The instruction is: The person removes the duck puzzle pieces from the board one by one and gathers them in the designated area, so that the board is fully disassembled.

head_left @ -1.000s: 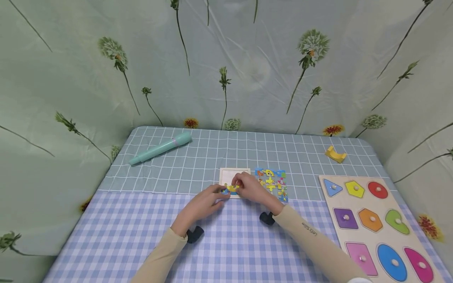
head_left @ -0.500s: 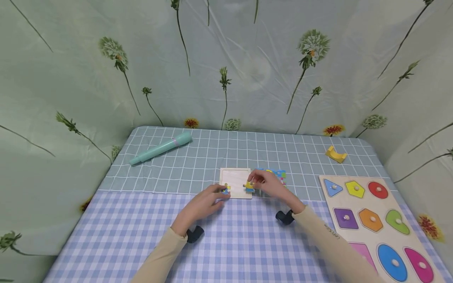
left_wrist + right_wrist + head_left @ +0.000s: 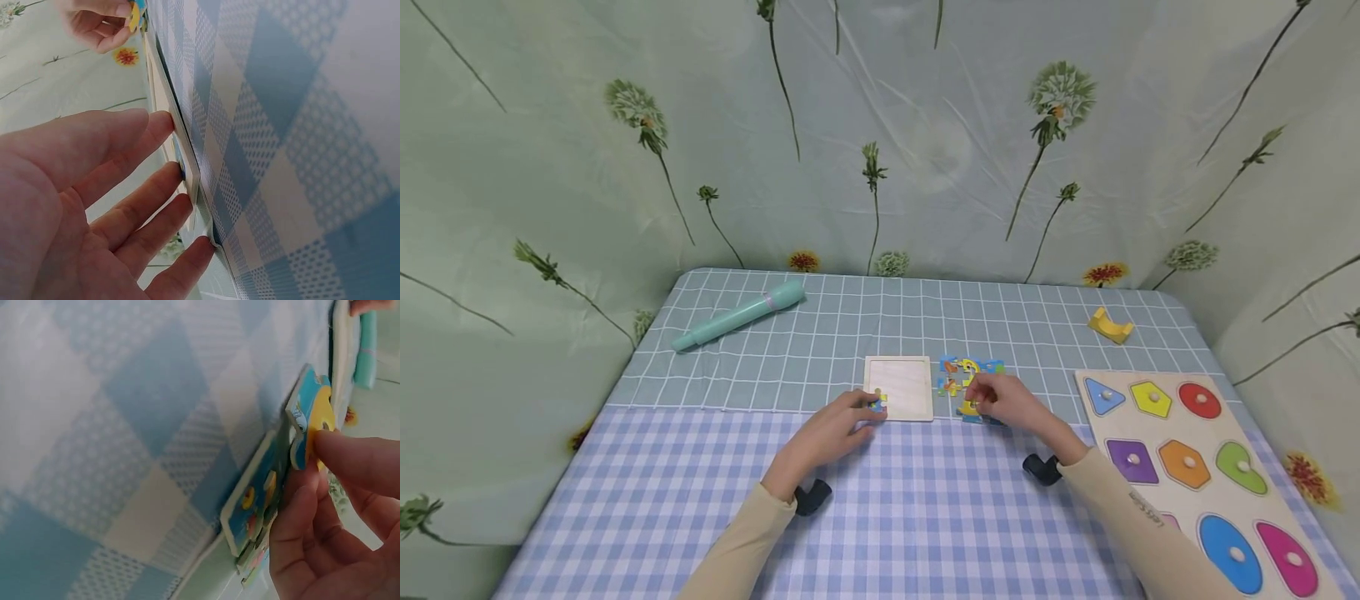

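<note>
A square wooden puzzle tray (image 3: 904, 385) lies at the middle of the table. In its near left corner sits a blue and yellow jigsaw piece (image 3: 880, 402), partly under the fingertips of my left hand (image 3: 831, 433). That hand's fingers are extended and spread, touching the tray's edge in the left wrist view. To the right of the tray, my right hand (image 3: 1011, 404) pinches another blue and yellow jigsaw piece (image 3: 312, 415) between thumb and fingers. Several loose jigsaw pieces (image 3: 952, 367) lie beneath and beyond it, partly hidden by the hand.
On the right lies a large wooden shape board (image 3: 1093, 429) with knobbed coloured shapes. A yellow curved block (image 3: 1110, 326) stands at the back right, and a teal tube-like object (image 3: 737, 317) at the back left. A floral curtain (image 3: 925, 150) hangs behind the table.
My right hand has lifted the blue and yellow jigsaw piece out of the tray and carried it right, over to the loose pieces. The left hand has stayed at the tray's corner.
</note>
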{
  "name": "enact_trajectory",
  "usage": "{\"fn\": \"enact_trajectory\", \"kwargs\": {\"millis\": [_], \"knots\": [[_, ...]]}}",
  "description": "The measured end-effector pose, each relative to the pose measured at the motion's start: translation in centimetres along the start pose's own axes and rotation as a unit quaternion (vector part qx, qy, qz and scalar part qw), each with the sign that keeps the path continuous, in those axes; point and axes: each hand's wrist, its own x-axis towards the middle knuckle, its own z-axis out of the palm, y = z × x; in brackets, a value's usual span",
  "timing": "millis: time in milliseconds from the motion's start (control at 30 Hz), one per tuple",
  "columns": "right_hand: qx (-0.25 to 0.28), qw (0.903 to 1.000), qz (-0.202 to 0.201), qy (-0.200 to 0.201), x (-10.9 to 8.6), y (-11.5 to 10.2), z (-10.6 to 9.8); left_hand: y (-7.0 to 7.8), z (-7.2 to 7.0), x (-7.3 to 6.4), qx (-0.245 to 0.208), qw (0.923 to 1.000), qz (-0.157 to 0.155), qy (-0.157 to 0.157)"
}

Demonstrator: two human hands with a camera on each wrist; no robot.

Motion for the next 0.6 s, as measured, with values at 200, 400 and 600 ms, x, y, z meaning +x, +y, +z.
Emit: {"fn": "enact_trajectory", "kwargs": {"millis": [200,400,600], "knots": [[-0.057,0.9983,-0.007,0.010,0.0,-0.5,0.5,0.0,0.0,0.0,-0.001,1.0000,-0.003,0.002],[-0.104,0.9945,-0.007,0.009,-0.1,-1.0,0.9,-0.1,0.1,0.0,-0.003,1.0000,-0.002,0.009],[-0.066,0.9971,-0.033,0.020,0.3,-1.6,1.1,-0.3,0.1,-0.2,-0.001,0.9999,0.010,0.010]]}}
